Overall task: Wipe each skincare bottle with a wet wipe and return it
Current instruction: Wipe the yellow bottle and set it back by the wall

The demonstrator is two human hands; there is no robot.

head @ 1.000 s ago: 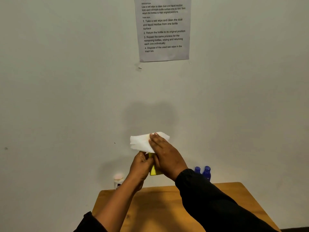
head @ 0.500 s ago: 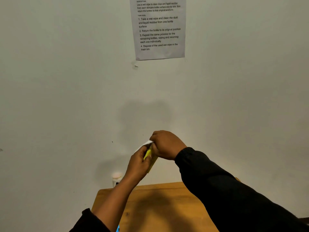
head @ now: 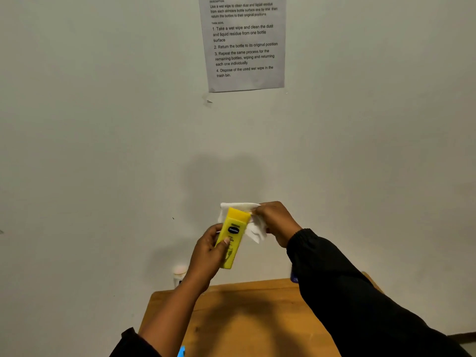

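we hold the yellow bottle [head: 233,237] up above the wooden table [head: 247,318], our left hand [head: 208,253] curled round its lower half; our right hand [head: 277,222] pinches the white wipe [head: 253,225] bunched against the bottle's top end.

Both arms are raised in front of the body, with the hands close together. The left hand [head: 208,253], its forearm bare, curls fingers and thumb round the yellow bottle [head: 233,235], the thumb lying across the front. Just to its right, the right hand [head: 278,222], black-sleeved to the wrist, pinches the white wipe [head: 255,229] in curled fingers
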